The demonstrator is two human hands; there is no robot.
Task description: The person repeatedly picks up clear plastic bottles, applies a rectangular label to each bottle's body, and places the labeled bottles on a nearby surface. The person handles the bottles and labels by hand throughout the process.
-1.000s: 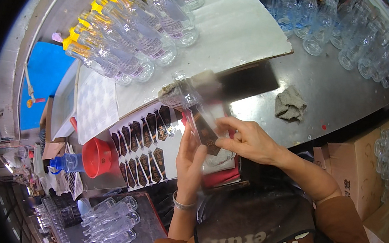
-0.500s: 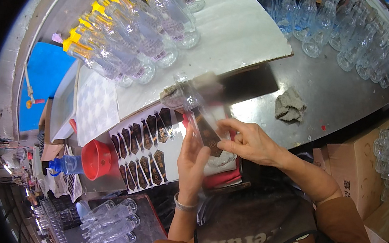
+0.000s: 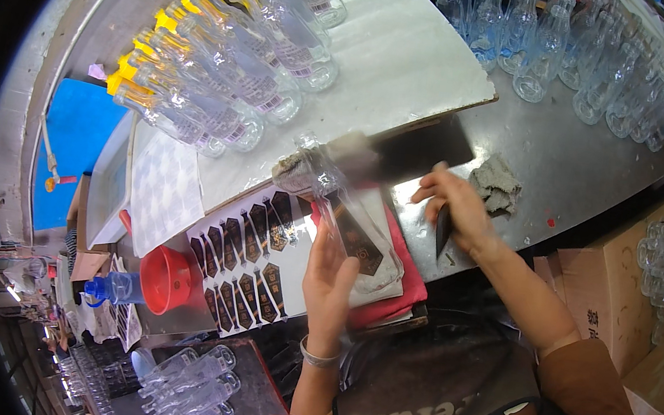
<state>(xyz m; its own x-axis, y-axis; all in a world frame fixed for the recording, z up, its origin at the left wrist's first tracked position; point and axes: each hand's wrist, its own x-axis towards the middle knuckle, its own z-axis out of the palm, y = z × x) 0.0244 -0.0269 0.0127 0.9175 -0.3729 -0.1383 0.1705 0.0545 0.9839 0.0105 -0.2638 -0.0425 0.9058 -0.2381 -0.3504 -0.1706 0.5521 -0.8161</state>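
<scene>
Workshop setup with a bare metal table (image 3: pixel 539 142) on the right and a white board (image 3: pixel 415 39) across its far middle. Clear glass bottles with yellow pieces at their necks (image 3: pixel 208 68) are bunched at far left, and more clear glass bottles (image 3: pixel 537 54) stand at far right.

Thing being worked on is a clear glass bottle with a black, gold-printed, pointed label (image 3: pixel 357 240). It's in the middle, neck pointing far and a bit left, beside a grey cloth-covered lump (image 3: pixel 292 171), with folded white and red cloths (image 3: pixel 391 298) under and to the right of it.

Left hand (image 3: pixel 329 278) is cupped along the bottle's left side, thumb apart from the fingers, pretty much where it was half a second ago. Can't tell if it's really gripping. Big change is the right hand (image 3: pixel 460 211): it was fingering the label, now it's off to the right over the metal, near a crumpled grey rag (image 3: pixel 496 185). Fingers are loosely spread and blurry, with a dark slim object (image 3: pixel 442 231) just under them; can't tell if it's held. More of the label and cloths shows now.

Left of the bottle lies a white sheet with rows of black labels (image 3: pixel 244 251), then a red plastic tub (image 3: pixel 165 280).
</scene>
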